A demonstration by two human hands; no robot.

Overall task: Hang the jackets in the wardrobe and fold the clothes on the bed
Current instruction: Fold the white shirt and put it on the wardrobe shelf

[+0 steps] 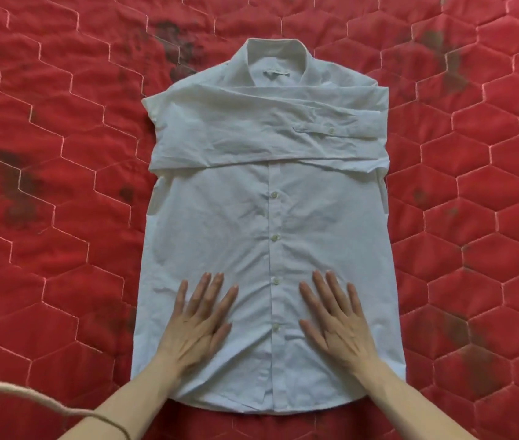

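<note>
1. Everywhere, the bed [61,128] fills the view: its red quilted cover is stitched in pale hexagons and carries dark, smudgy patches at the upper middle, the upper right, the left side and the lower right.
2. A white button-up shirt [226,217] lies flat on the cover in the middle of the view, front side up, collar at the far end and rounded hem toward the person.
3. Both sleeves [251,134] are folded across the chest in a wide band, one over the other, with a buttoned cuff [331,131] lying toward the right edge.
4. The button placket runs straight down the centre, its small pale buttons done up, and the fabric beside it shows light creases.
5. The left hand [199,325] rests flat on the lower part of the shirt, left of the placket, fingers straight and spread, grasping nothing.
6. The right hand [339,322] lies flat in the same way just right of the placket, fingers spread and released.
7. A pale cord [29,396] curves through the lower left corner, close to the camera and blurred, passing over the left forearm.
</note>
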